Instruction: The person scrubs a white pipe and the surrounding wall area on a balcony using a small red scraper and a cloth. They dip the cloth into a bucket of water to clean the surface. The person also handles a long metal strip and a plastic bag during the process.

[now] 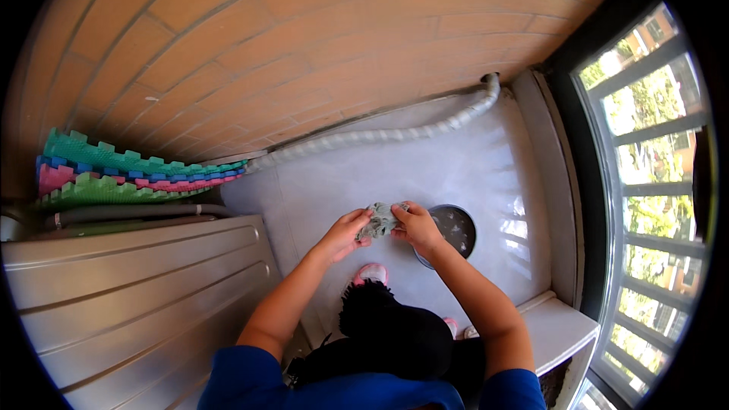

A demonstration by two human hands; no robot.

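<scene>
While we stand on the tiled floor [456,175], our left hand [348,229] and right hand [414,226] both clench a grey cloth [380,219] beside a dark bowl [456,229].

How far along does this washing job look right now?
Done: nothing wrung shows set aside. In hand: both hands, left hand and right hand, grip a small grey cloth beside the dark basin on the grey floor. Left: the black garment on the lap looks untouched.

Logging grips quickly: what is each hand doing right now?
Left hand: closed on the grey cloth.
Right hand: closed on the same cloth.
</scene>
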